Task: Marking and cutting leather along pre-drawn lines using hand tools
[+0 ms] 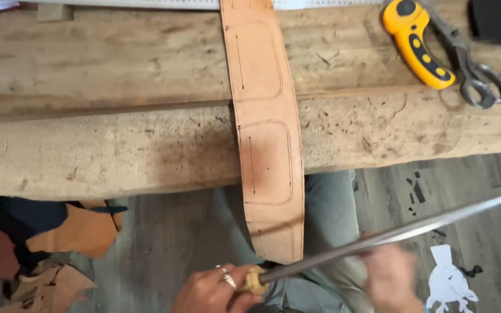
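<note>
below the bench, left hand [210,290] holds a steel rod [389,235]; right hand [391,277] blurred.

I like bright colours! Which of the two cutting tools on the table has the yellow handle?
The rotary cutter, lying at the table's top right edge, has the yellow handle with black spots. The scissors lying right beside it are plain dark grey metal.

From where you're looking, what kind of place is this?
Probably a leatherworking bench. A tan leather strap with marked outlines hangs over a worn wooden table, a yellow rotary cutter and scissors lie on it, and leather scraps are heaped on the floor.
</note>
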